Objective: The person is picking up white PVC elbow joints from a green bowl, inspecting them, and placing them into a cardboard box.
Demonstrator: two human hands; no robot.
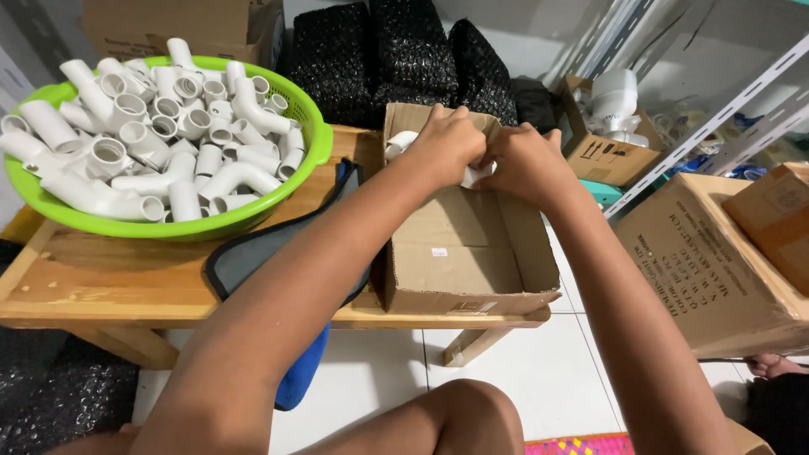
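— Pinching a white pipe fitting (477,174) between left hand (448,143) and right hand (527,160), over the far end of the cardboard box (472,261).
— Probably light, stiff, smooth; best gripped around the barrel, not the rim.

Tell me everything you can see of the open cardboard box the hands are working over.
The open cardboard box is plain brown corrugated card, its top flaps folded out. It sits upright at the right end of the wooden table, its near right corner overhanging the edge. The inside is mostly bare; a white pipe fitting lies at the far left corner. The left hand and right hand meet above its far end, gripping a small white piece. A grey, blue-edged mat lies against its left side.
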